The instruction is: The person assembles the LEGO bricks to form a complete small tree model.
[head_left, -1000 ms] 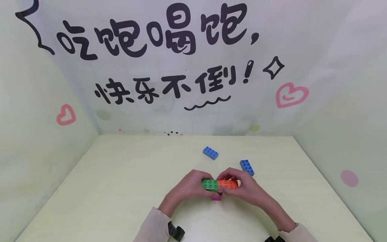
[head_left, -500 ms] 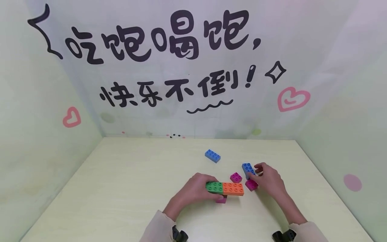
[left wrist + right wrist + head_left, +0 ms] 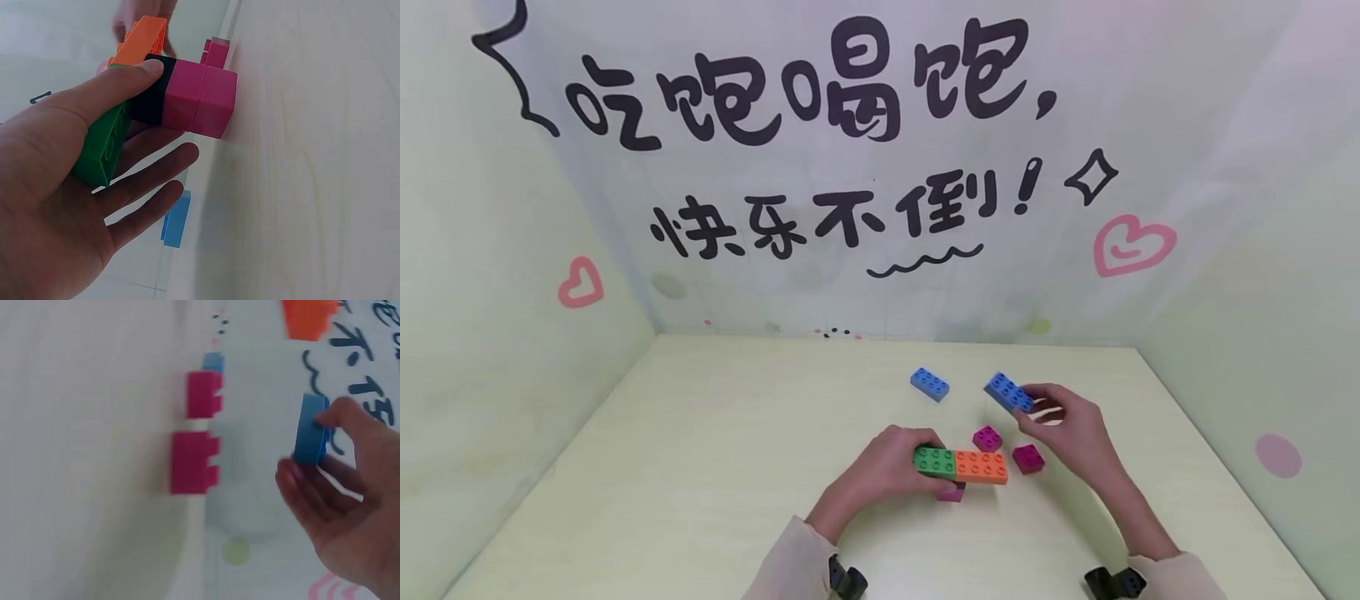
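My left hand (image 3: pixel 895 467) grips a stack of toy bricks: a green brick (image 3: pixel 935 461) and an orange brick (image 3: pixel 981 467) side by side on top. Below them, the left wrist view shows a black brick (image 3: pixel 150 94) under my thumb and two magenta bricks (image 3: pixel 200 97) forming a column that stands on the table. My right hand (image 3: pixel 1071 429) pinches a blue brick (image 3: pixel 1009 392) between thumb and fingers, tilted and raised off the table. In the right wrist view that blue brick (image 3: pixel 310 430) shows its smooth side.
Two loose magenta bricks, one (image 3: pixel 987 439) behind the stack and one (image 3: pixel 1028 458) to its right, lie on the pale table (image 3: pixel 715 433). Farther back lies another blue brick (image 3: pixel 929 384). A lettered backdrop (image 3: pixel 820 300) closes off the far edge, with walls at both sides.
My right hand has let go of the orange brick's end, moved right, and picked up the nearer blue brick, now lifted and turned. My left hand still holds the stack in about the same place.
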A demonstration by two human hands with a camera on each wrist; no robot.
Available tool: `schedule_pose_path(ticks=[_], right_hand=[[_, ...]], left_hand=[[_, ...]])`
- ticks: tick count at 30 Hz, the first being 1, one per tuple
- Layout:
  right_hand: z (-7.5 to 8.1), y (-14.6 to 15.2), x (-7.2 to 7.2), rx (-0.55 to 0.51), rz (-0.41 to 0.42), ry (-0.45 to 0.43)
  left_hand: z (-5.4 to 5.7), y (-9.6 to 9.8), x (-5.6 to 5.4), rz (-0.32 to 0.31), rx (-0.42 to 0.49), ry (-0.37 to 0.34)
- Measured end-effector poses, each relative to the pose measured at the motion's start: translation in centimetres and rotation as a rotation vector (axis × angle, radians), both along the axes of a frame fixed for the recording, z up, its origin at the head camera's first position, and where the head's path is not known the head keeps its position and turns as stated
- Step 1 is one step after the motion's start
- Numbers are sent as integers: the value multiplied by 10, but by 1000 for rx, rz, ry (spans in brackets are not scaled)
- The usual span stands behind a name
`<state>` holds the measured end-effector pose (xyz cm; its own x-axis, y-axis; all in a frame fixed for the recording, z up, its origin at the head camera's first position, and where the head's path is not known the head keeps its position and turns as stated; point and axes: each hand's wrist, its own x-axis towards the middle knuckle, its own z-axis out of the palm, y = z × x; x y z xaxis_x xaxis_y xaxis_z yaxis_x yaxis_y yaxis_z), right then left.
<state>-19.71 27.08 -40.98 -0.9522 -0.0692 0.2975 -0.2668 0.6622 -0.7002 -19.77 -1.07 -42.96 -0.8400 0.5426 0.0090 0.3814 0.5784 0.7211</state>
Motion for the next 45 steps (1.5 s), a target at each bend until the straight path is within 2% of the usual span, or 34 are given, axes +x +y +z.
schedule_pose_path(ticks=[2,4,6,9,14,20,32,38,45], right_hand=[[12,-6,6,-85,156,22],[21,-12,11,-145,291,-15],[26,-18,16,-155,379,-52],[22,-22,18,-131,449,-97],[15,-29,19,-82,482,-116],[16,-37,21,-78,490,-94],[11,-45,22,-62,498,-22],[7,-49,22,-88,549,49],[9,-49,24,-25,553,52]], left_hand=[[1,0,-1,0,-1,1],[3,0,-2,-5,4,7],[3,0,-3,-12,4,22],[4,0,-4,-16,-4,45],[4,0,-3,-20,-6,55],[4,0,-3,-9,6,69],[3,0,-2,-1,13,50],[1,-1,-1,-9,20,33],[-1,0,0,-2,31,3]])
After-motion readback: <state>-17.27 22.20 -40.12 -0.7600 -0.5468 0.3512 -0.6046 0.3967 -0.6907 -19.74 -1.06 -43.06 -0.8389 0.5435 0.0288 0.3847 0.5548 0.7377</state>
